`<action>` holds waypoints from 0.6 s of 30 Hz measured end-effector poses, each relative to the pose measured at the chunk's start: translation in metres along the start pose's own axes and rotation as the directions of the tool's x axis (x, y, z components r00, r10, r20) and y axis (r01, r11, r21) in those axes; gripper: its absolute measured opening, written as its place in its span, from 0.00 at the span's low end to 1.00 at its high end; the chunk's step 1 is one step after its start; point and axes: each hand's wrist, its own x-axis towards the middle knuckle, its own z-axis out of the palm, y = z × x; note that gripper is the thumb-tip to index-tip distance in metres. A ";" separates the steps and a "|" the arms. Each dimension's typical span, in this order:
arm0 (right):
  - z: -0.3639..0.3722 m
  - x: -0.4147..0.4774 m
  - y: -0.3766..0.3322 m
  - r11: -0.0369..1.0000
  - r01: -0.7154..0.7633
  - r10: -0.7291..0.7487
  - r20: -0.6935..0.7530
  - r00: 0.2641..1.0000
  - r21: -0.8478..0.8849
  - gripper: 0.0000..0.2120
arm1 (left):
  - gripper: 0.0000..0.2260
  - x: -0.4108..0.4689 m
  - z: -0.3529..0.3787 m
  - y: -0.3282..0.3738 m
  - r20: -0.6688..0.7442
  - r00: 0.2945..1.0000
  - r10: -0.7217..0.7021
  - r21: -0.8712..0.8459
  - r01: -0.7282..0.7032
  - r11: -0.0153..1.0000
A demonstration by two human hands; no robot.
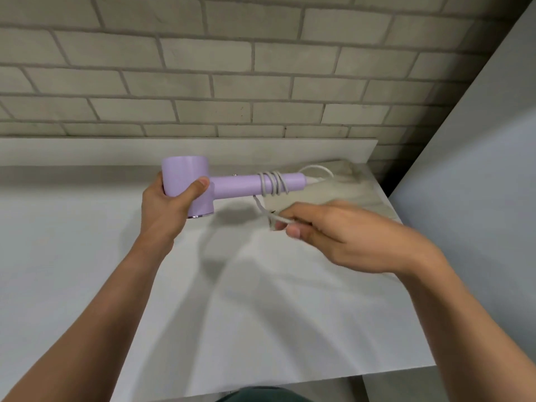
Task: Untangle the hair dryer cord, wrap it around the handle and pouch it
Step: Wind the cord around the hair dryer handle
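A lilac hair dryer (232,184) is held sideways above the white table, its handle pointing right. My left hand (166,207) grips the dryer's round head. The pale grey cord (274,184) is wound in several turns around the handle's far end, with a loop showing beyond the handle tip. A short stretch of cord runs down from the handle into my right hand (333,233), which pinches it below and right of the handle; that hand is blurred. A pale, marbled-looking flat pouch (342,187) lies on the table behind my right hand.
The white table (232,314) ends at a front edge near me and a right edge by a grey wall panel (478,169). A brick wall (203,82) with a low ledge stands close behind the dryer.
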 end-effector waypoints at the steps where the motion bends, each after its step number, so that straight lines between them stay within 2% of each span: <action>1: -0.003 0.001 0.000 0.999 0.029 -0.032 -0.085 0.996 -0.046 0.11 | 0.29 0.001 -0.003 0.000 0.009 1.000 0.009 0.010 -0.009 1.000; 4: -0.009 0.008 0.003 0.988 0.019 -0.071 -0.345 0.936 -0.152 0.12 | 0.27 0.004 -0.012 0.001 0.044 0.998 0.035 0.034 -0.037 0.999; 7: -0.011 0.016 0.004 0.971 -0.012 -0.110 -0.490 0.865 -0.241 0.12 | 0.22 0.003 -0.022 0.004 0.112 0.991 0.069 0.072 -0.078 0.994; 11: -0.012 0.027 0.009 0.922 -0.033 -0.209 -0.566 0.797 -0.387 0.16 | 0.27 -0.005 -0.030 0.008 0.247 0.965 0.092 0.141 -0.130 0.981; 14: -0.013 0.034 0.017 0.900 -0.026 -0.264 -0.594 0.760 -0.434 0.15 | 0.26 -0.014 -0.037 0.008 0.361 0.928 0.096 0.140 -0.156 0.978; 18: -0.016 0.044 0.036 0.919 0.004 -0.240 -0.551 0.799 -0.393 0.16 | 0.24 -0.022 -0.051 0.008 0.483 0.872 0.078 0.039 -0.110 0.993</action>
